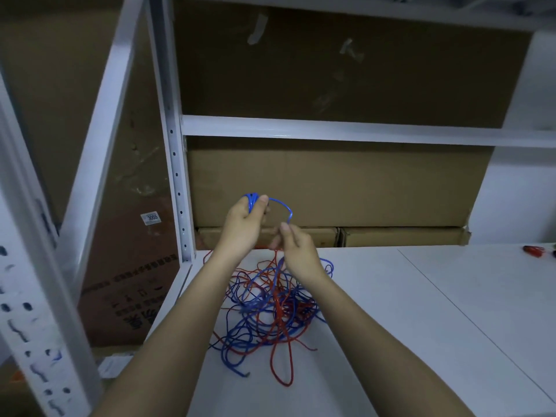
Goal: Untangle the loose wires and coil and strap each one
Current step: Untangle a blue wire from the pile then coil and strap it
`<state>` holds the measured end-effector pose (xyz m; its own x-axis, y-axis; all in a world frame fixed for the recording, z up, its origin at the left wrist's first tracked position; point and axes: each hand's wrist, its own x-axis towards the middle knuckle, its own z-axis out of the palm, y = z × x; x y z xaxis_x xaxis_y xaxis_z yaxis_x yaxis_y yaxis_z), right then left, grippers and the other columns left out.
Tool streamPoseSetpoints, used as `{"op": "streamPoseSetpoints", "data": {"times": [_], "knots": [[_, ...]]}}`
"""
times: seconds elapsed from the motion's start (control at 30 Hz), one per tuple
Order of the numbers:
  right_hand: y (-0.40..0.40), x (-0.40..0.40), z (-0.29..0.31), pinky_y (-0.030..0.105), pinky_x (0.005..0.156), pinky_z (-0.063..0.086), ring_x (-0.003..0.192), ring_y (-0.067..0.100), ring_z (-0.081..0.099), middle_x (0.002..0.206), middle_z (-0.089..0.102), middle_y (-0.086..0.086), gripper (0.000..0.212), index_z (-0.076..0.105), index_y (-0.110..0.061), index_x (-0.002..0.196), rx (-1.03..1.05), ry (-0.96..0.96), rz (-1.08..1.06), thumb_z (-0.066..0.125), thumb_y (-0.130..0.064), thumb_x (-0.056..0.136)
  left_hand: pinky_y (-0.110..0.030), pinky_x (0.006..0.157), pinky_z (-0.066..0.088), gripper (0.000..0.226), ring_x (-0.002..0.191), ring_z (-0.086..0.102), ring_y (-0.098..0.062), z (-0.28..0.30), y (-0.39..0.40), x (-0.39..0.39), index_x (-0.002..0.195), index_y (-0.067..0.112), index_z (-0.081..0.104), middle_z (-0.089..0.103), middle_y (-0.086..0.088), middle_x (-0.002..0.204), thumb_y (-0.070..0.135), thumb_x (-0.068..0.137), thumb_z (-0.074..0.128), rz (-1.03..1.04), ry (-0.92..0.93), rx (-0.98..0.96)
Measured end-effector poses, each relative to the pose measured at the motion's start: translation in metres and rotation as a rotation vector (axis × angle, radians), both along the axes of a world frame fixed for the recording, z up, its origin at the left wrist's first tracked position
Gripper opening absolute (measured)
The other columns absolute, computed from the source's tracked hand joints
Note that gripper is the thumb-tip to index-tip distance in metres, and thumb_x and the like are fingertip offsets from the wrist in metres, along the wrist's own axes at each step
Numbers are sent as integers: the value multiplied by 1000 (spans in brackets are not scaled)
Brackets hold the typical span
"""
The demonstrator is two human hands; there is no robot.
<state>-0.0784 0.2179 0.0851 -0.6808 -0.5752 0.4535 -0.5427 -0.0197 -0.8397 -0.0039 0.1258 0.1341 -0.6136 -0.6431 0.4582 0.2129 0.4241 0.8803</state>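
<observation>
A tangle of blue and red wires [270, 308] lies on the white shelf surface [391, 326] in front of me. Raised above it, my left hand [245, 221] grips a small coil of blue wire [251, 198] between thumb and fingers. From that coil a blue strand [284, 207] arcs to the right and down to my right hand [296, 245], which pinches it at the fingertips. The strand runs on down from the right hand into the tangle. One blue wire end [245, 374] and a red loop [284, 377] trail toward the near edge.
A white metal rack upright [177, 164] stands just left of my hands, with a shelf beam [331, 130] above. Brown cardboard boxes [331, 188] line the back. A red-handled tool [534, 250] lies at the far right of the surface.
</observation>
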Motion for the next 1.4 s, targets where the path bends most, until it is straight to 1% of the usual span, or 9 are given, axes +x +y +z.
{"op": "streamPoseSetpoints", "data": {"times": [0.17,0.27,0.53,0.67,0.87,0.97,1.13,1.27,1.4], "knots": [[7,-34,6,20,48,28,48,4,38,56,42,-11,19,50,-33,79,-128,143,-180,51,-27,97,-15,50,32,28,42,30,-6,13,-7,14,76,12,50,33,7,47,22,102,44,-193,21,163],[8,-46,13,19,50,31,53,4,40,61,48,-13,21,53,-37,77,-173,218,-168,54,-28,96,-16,53,33,28,44,30,-7,12,-8,16,78,11,49,32,7,46,23,102,43,-184,27,203],[-34,-58,85,15,58,36,59,8,47,64,54,-2,28,61,-6,79,-239,-149,-180,45,-15,100,-14,44,27,28,40,29,-3,28,6,-7,77,10,48,32,0,52,18,102,40,-218,8,12],[-39,-57,129,13,36,20,35,2,27,52,36,-4,33,46,-13,73,-297,-537,169,35,-18,104,-14,46,31,32,40,33,-4,44,-4,-13,75,11,50,36,2,50,22,103,40,-160,-1,-51],[-20,-65,172,16,34,8,32,3,10,37,23,-11,32,41,-15,74,-405,-663,611,30,-23,104,-14,44,33,35,38,36,-3,82,-14,-26,72,12,49,40,-1,53,26,103,39,-45,45,-86],[-6,-78,164,16,36,7,42,7,4,40,19,-11,33,40,-17,75,-253,-688,710,27,-26,104,-11,43,34,35,38,39,-2,94,-18,-29,73,12,49,43,-3,56,26,103,39,18,83,-67],[21,-97,106,16,43,26,43,6,29,48,35,-7,20,48,-14,81,280,-364,495,46,-22,100,-28,62,36,32,55,43,-17,77,-23,-31,81,8,53,47,-4,61,28,103,40,57,-36,-106],[28,-96,92,25,57,48,52,13,52,65,56,6,18,49,-12,79,194,-207,208,61,-8,92,-29,60,35,31,53,40,-17,65,-5,-39,81,7,53,45,-3,59,26,103,40,11,-6,-61],[29,-101,109,25,56,39,62,15,54,66,60,3,29,58,-11,67,279,163,-367,77,-28,79,-27,57,36,32,53,41,-15,70,8,-44,77,12,53,46,-1,58,28,102,42,-46,27,-85]]}}
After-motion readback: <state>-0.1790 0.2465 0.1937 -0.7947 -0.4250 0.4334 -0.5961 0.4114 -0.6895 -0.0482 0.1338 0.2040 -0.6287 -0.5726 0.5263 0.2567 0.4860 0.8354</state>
